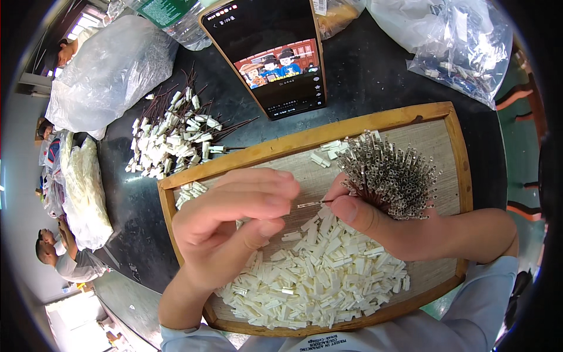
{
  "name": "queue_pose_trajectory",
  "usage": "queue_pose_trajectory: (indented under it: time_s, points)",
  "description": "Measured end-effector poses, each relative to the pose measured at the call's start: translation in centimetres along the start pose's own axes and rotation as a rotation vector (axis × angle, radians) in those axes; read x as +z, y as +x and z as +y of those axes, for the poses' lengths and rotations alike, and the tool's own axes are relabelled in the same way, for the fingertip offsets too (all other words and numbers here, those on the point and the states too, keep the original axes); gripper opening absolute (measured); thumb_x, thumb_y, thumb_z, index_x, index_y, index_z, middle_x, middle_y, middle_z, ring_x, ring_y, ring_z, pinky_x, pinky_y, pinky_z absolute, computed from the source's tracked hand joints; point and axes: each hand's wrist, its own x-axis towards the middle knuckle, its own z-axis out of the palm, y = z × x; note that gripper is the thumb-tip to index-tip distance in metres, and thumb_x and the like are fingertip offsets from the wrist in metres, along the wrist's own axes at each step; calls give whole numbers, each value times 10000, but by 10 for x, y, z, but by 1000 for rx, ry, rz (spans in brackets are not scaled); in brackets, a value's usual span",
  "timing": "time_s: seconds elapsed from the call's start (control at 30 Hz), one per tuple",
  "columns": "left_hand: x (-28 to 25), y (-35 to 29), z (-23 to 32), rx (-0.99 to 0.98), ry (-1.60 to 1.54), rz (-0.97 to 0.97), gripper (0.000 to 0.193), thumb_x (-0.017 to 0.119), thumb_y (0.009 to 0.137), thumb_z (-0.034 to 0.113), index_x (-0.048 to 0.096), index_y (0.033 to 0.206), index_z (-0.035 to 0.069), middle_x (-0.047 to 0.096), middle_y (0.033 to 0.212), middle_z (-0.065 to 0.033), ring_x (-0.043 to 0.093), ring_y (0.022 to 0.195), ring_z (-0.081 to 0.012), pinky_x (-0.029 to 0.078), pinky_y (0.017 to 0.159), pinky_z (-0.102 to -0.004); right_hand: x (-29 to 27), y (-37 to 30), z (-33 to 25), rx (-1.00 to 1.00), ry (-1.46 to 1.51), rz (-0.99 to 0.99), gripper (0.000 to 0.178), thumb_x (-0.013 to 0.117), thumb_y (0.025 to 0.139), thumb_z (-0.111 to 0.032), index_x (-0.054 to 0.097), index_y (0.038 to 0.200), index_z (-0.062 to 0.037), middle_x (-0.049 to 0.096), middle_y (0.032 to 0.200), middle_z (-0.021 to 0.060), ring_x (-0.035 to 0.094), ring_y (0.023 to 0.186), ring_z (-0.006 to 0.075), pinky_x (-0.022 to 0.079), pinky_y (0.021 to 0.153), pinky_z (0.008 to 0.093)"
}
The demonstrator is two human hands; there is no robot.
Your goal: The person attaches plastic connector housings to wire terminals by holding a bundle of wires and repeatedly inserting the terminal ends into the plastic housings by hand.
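Note:
My right hand (381, 226) is closed around a thick bundle of wires with metal terminals (390, 173). Its thumb and forefinger pinch a single dark wire with a metal terminal (308, 205), which points left out of the bunch. Just left of that tip, my left hand (234, 214) is closed, its thumb close to the bent forefinger; whatever lies between them is too small to make out. Below both hands, a heap of small white plastic connector housings (316, 281) covers the lower part of a wood-rimmed tray (363, 124).
Beyond the tray, a phone (275, 94) stands upright playing a video. Dark wires fitted with white housings (176, 132) are piled to its left. Plastic bags (111, 70) and a bottle (176, 20) stand at the far left, another bag (463, 50) at the far right. People sit farther left.

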Motion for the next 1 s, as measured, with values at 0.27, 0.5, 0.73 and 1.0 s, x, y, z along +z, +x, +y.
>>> queue_pose_trajectory:
  time_s: [0.27,0.5,0.73,1.0]
  points:
    - [12,-5,11,-307,-488,184,170,551,781,-91,508,934,-31,561,1066,-235,522,1074,-287,423,913,-354,-2,0,-1,81,-23,-1,127,624,802,-53,608,921,-13,641,844,27,590,782,63,480,675,194]
    - [13,-2,10,-276,-274,85,172,605,744,-79,558,899,-19,590,1034,-202,561,1020,-263,445,878,-349,-3,-1,4,60,-13,-14,131,629,802,-65,605,918,-8,638,844,26,575,767,51,464,641,193]
    - [15,0,15,-276,-125,-2,176,655,710,-40,592,865,11,620,990,-159,600,951,-265,481,795,-326,-5,0,-2,56,-84,-158,139,632,794,-53,596,916,2,627,814,28,544,742,38,441,622,202]
    - [11,9,23,-206,331,-78,232,692,672,87,625,889,42,642,928,-77,613,895,-239,480,735,-311,-2,0,3,-96,-41,-151,167,628,794,-42,585,946,12,620,816,20,531,746,35,430,639,202]
